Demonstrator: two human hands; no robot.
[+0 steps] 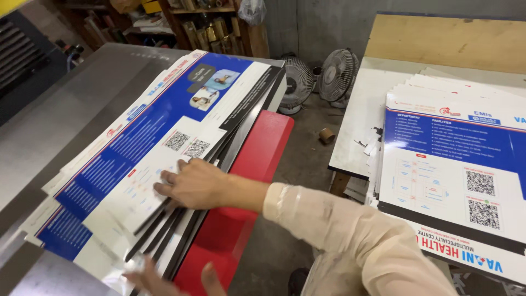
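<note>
We see the right hand (192, 183) reaching across from the right in a cream sleeve (329, 230), laid palm down with fingers spread on the fanned stack of printed sheets (142, 148); it presses flat and grips nothing. The left hand (164, 280) shows only in part at the bottom edge, blurred, thumb apart from the fingers, at the near end of the same stack; we cannot tell whether it grasps a sheet.

The stack lies on the grey metal bed (60, 120) of a machine. Its long axis runs diagonally, from the near left corner up toward the far right, with the blue-and-white print facing up. The sheets are slid out of line, so their dark right-hand edges show as staggered strips just under the right hand.

Those edges overhang the bed's right side, above the red machine panel (246, 181). Left of the stack the bed is bare metal. Right of the panel a strip of concrete floor (296, 181) separates the machine from a white table (361, 115), which carries a second pile of printed sheets (455, 170). Two small fans (318, 79) stand on the floor beyond, with a tape roll (326, 135) near them.
</note>
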